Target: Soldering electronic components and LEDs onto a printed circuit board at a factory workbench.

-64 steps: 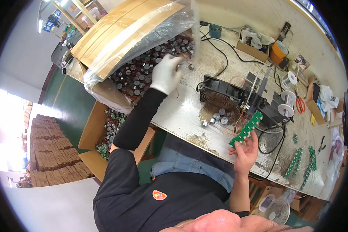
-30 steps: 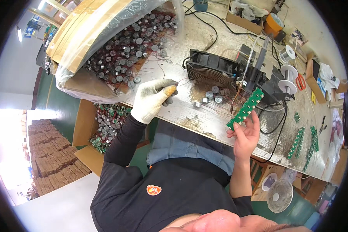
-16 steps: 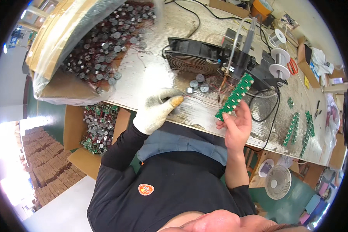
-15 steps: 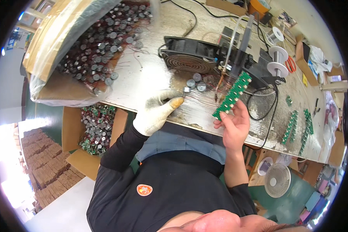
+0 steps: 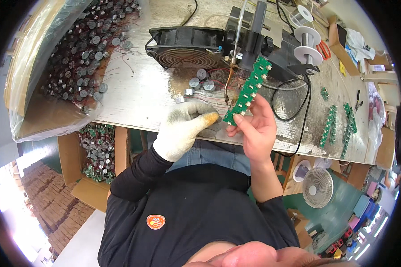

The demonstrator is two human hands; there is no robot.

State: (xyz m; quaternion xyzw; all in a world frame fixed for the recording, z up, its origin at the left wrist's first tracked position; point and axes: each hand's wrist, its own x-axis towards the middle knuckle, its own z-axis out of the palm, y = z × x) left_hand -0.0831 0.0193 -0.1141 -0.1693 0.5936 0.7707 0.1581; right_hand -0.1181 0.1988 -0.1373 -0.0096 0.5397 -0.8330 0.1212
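Note:
My right hand [image 5: 257,131], bare, grips a strip of green circuit boards [image 5: 249,91] with small pale connectors by its lower end, thumb in front, the strip slanting up and away. My left hand [image 5: 185,127], in a white glove with yellowed fingertips, has thumb and fingers pinched together beside that lower end; what is between them is too small to make out. Just beyond the glove lie several small round silver parts [image 5: 208,85] with thin dark red wires. Behind the strip stands a soldering stand [image 5: 254,26], its copper-coloured tip [image 5: 230,84] pointing down.
A black fan [image 5: 182,46] sits beyond the parts. Solder wire spools [image 5: 308,44] stand at right, near more green strips [image 5: 329,127] and pliers [image 5: 358,100]. A plastic-lined carton [image 5: 35,89] of silver parts occupies the left; below is another box [image 5: 71,155]. Black cable [image 5: 307,102] loops across the table.
My head view has shifted, moving the table's things left and up in the picture. My left fingertips have come closer to the strip's lower end. The right hand still holds the strip.

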